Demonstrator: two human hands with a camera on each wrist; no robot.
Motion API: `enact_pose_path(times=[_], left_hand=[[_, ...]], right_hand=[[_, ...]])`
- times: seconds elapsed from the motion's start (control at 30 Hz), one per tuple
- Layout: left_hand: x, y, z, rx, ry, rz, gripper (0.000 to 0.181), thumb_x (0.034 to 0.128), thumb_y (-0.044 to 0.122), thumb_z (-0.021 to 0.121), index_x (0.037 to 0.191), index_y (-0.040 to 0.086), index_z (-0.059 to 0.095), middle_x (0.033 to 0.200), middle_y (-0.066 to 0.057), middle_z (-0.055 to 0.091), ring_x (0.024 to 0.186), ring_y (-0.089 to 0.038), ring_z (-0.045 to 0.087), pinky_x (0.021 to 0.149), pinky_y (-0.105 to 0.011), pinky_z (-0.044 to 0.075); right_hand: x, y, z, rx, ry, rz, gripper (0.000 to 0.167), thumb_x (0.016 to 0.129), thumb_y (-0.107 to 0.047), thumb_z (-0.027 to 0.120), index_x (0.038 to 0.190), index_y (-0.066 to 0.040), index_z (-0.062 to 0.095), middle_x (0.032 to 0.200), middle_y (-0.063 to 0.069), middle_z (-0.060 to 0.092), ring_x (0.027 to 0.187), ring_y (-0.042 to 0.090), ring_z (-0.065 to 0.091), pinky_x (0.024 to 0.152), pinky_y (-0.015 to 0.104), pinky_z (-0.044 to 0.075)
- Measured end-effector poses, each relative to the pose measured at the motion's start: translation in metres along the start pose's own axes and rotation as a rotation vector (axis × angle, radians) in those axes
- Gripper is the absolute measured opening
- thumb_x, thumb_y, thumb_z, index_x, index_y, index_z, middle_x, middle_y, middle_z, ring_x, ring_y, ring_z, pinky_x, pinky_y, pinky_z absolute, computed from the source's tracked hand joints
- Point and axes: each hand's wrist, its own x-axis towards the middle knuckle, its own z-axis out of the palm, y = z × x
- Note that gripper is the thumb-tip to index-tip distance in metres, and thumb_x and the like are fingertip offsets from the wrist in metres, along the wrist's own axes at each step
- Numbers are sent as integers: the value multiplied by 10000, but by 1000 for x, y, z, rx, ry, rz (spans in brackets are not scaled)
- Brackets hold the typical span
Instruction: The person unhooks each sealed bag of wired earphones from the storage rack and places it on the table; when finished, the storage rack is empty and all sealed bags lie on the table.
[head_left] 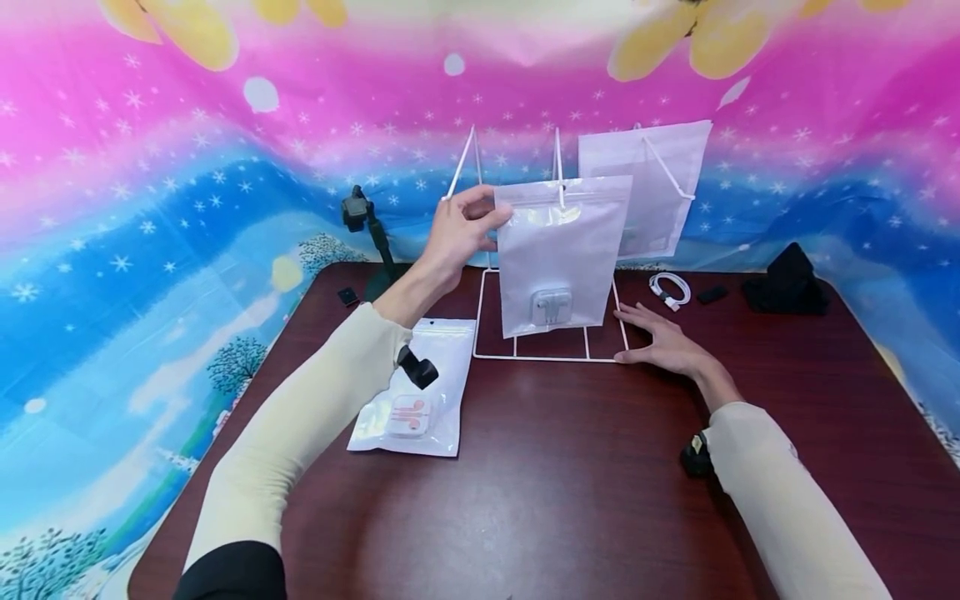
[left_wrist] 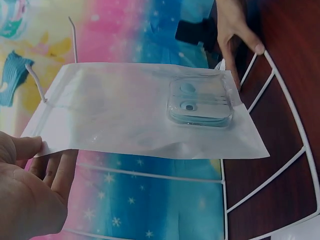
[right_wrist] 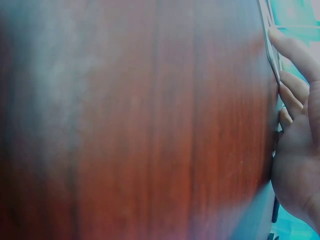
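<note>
My left hand (head_left: 457, 233) pinches the upper left edge of a white zip bag (head_left: 562, 250) between thumb and fingers. Through the bag's clear front shows a boxed set of white earphones (head_left: 551, 307). A prong (head_left: 558, 158) of the white wire display rack (head_left: 550, 359) meets the bag at its top hole; whether it passes fully through I cannot tell. At the rack's right front corner, my right hand (head_left: 663, 342) touches the base wire, thumb in front and extended fingers along the side. The left wrist view shows the same bag (left_wrist: 125, 110) and earphone case (left_wrist: 200, 102) close up.
More white zip bags (head_left: 660, 208) hang from the rack's right prong. Another bag (head_left: 444, 367) with pink earphones (head_left: 409, 415) lies left of the rack. Behind are a small black stand (head_left: 381, 242), a coiled white cable (head_left: 670, 290) and a black cloth-like object (head_left: 787, 283).
</note>
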Motion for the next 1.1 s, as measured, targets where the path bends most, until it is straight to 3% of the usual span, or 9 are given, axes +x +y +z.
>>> enact_pose_path(times=[0.43, 0.73, 1.1], left_hand=[[-34, 10, 2, -61, -16, -4, 293, 983, 131, 734, 1269, 67, 719, 1188, -134, 738, 978, -274, 728, 820, -444, 634], [-45, 22, 1, -56, -26, 10, 309, 973, 132, 748, 1273, 61, 725, 1175, -129, 746, 962, -276, 734, 804, -432, 637], [-70, 31, -16, -65, -43, 26, 292, 973, 124, 747, 1251, 36, 726, 1121, -125, 752, 903, -256, 746, 770, -394, 641]], right_hand=[[-1, 1, -3, 2, 15, -21, 886, 894, -406, 807, 1613, -106, 385, 1726, 132, 191, 1600, 373, 23, 1191, 737, 30], [-2, -1, -4, 5, 14, -17, 890, 904, -389, 800, 1621, -97, 362, 1726, 152, 175, 1597, 385, 20, 1187, 743, 24], [1, 4, 3, 7, 21, -21, 933, 885, -390, 818, 1623, -72, 345, 1713, 175, 208, 1596, 398, 19, 1199, 739, 57]])
